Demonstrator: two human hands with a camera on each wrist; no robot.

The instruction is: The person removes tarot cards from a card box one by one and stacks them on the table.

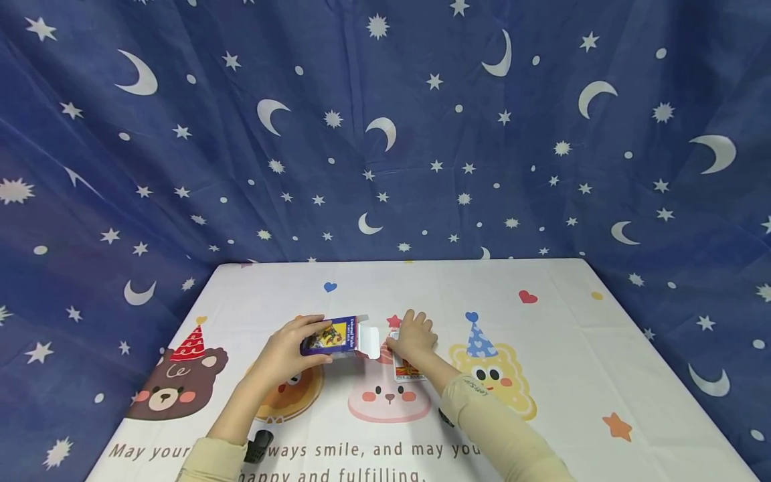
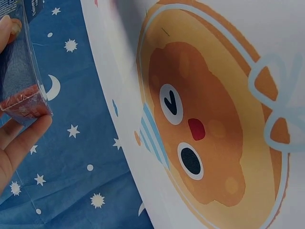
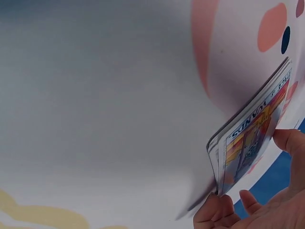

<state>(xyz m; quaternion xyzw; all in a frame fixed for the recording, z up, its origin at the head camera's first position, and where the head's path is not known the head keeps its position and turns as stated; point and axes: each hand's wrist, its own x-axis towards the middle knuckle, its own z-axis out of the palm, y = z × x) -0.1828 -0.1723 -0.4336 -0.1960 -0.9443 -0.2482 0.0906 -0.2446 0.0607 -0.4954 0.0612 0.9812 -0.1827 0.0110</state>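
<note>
My left hand (image 1: pixel 282 349) grips a tarot card box (image 1: pixel 328 337), blue and purple with a yellow picture, fingers on the far side and thumb on the near side. The box's white end flap (image 1: pixel 369 342) stands open towards the right. In the left wrist view, fingertips hold the box's clear-looking, reddish end (image 2: pixel 28 102). My right hand (image 1: pixel 415 340), just right of the flap, holds a stack of tarot cards (image 3: pixel 255 129) by its edges between thumb and fingers. "Wands" is readable on the face-up top card. From the head, the hand covers much of the stack (image 1: pixel 405 372).
A white tablecloth (image 1: pixel 560 348) printed with cartoon animals, hearts and lettering covers the table. Behind the far edge hangs a blue curtain (image 1: pixel 421 201) with moons and stars. A black wrist device (image 1: pixel 259 446) shows by the left sleeve.
</note>
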